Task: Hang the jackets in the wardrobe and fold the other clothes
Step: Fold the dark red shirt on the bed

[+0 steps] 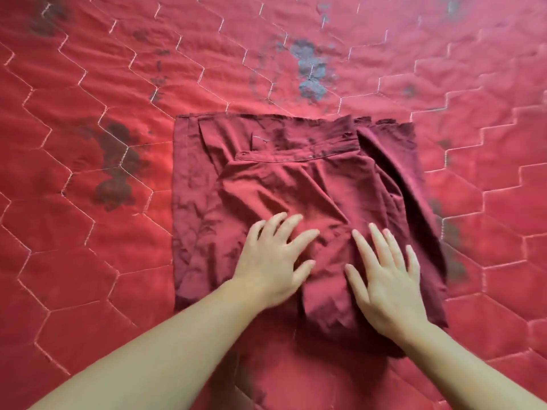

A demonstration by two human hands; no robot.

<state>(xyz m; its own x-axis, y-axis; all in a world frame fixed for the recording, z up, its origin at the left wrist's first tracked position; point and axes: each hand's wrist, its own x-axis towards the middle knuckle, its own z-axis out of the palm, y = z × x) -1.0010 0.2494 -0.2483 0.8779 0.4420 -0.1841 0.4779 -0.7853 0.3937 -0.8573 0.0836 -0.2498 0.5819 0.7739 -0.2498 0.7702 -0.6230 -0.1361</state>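
Note:
A dark maroon garment lies folded into a rough square on the red quilt, with a seam or waistband showing near its far edge. My left hand presses flat on its near middle, fingers spread. My right hand lies flat beside it on the garment's near right part, fingers straight. Both palms face down and neither hand grips the cloth. A loose fold of the garment runs down its right side.
A red quilted bedspread with pale hexagon stitching and dark floral prints fills the whole view around the garment. No other clothes, hangers or wardrobe are visible.

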